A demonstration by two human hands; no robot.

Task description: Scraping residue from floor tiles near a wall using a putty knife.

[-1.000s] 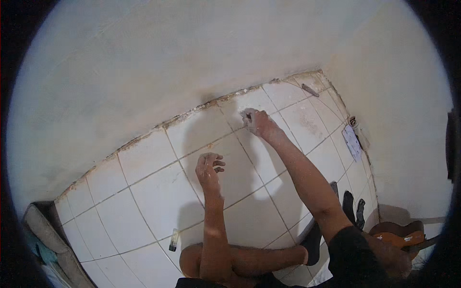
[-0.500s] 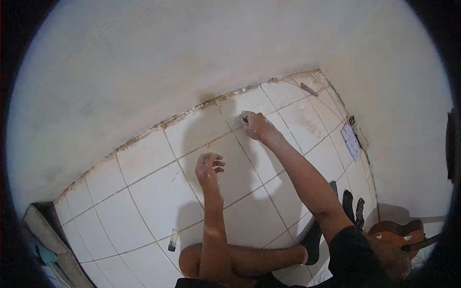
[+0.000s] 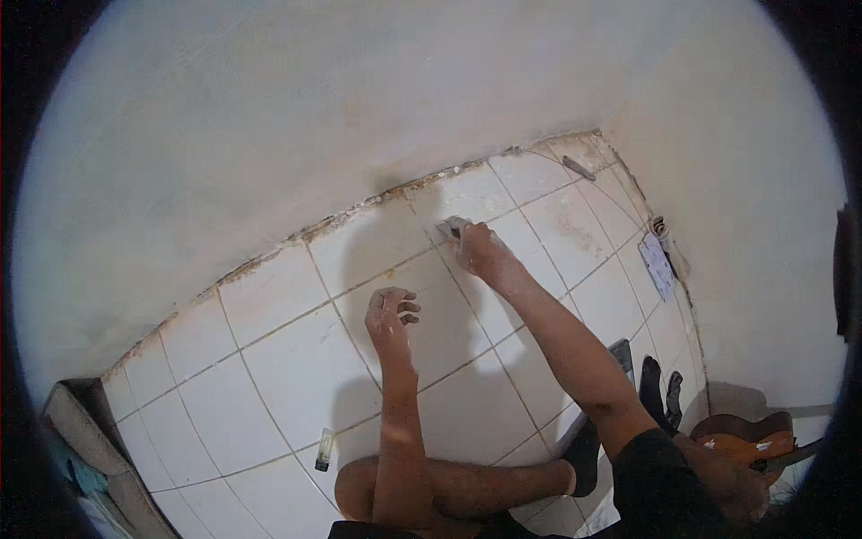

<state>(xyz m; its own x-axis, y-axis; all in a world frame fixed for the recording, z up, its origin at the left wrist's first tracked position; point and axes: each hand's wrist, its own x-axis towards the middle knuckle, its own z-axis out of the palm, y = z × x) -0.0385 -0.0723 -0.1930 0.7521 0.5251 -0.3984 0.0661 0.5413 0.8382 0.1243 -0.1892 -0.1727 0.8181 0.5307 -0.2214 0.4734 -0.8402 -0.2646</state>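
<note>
- A small flat grey scraper-like tool (image 3: 452,227) is gripped in the right hand (image 3: 478,251), the fingers clamped around it, and it is pressed against a grout line of the white tiled floor (image 3: 296,377), close to the far edge where the tiles meet the wall (image 3: 314,117).
- The right arm is stretched well forward, presumably so that the blade end can be held low and flat along the joint.
- The left hand (image 3: 391,314) is laid on a tile nearer the body, fingers loosely curled and apart, nothing held; it appears to be placed there as a prop for the forward lean.
- The person is seated on the floor with a bent bare leg (image 3: 449,490) drawn across the front, which keeps the worked joint within reach.
- A small dark-tipped tube (image 3: 323,451) lies on the tiles just left of the knee, apart from both hands.
- A thin dark tool (image 3: 577,167) lies near the far right corner of the floor, and a sheet of paper (image 3: 657,263) rests against the right edge.
- A wooden guitar (image 3: 745,440) is seen at the near right, beside dark socks (image 3: 660,395).
- Compared with the earlier frames, almost nothing is changed: the right hand is kept on the same joint with the tool, shifted only slightly, and the left hand is held in the same spot.
</note>
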